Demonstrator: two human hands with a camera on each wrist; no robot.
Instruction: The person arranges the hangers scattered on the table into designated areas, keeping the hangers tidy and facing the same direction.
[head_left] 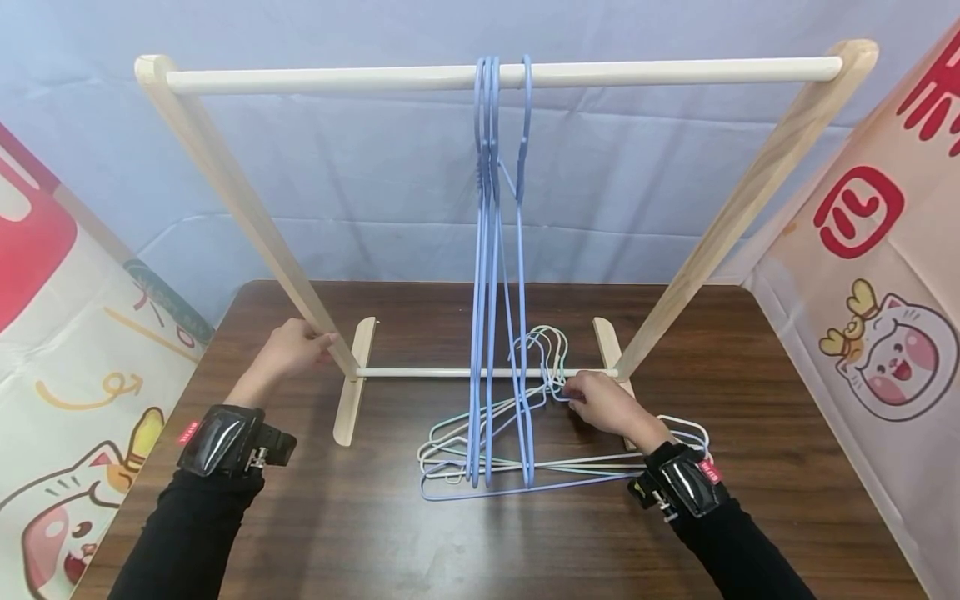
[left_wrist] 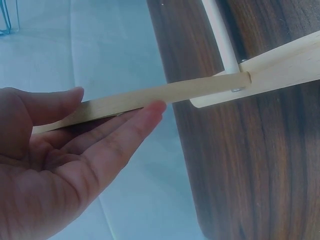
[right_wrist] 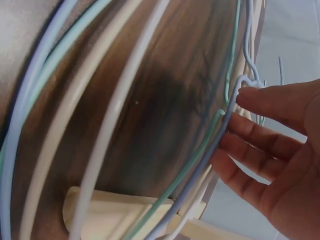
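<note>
While the left hand steadies the rack by its left leg, fingers lie nearly straight along the wood w/ the thumb over the top, a loose hold and not a tight clamp. The right hand sits just in front of the rack's bottom bar, fingertips touching the necks of the hangers lying flat on the table; fingers look only slightly bent, so can't tell if it's pinching one. That pile is below the rack's middle, approx. under three blue hangers hooked on the top rail.
</note>
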